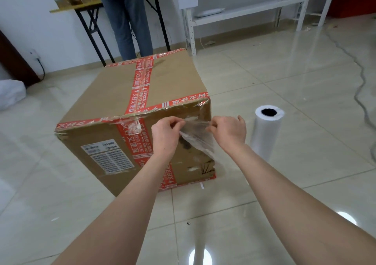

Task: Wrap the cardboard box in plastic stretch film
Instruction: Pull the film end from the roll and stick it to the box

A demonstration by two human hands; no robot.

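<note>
A large cardboard box sealed with red printed tape stands on the tiled floor in the middle of the view. In front of its near right face, my left hand and my right hand each pinch an edge of a crumpled piece of clear stretch film, pulled taut between them. The film trails down to the right along the box's corner. An upright roll of stretch film with a dark core hole stands on the floor just right of the box.
A person in jeans stands behind the box at a folding table stacked with small cartons. White metal shelving lines the back right. A cable snakes across the floor at right. A white bag lies at far left.
</note>
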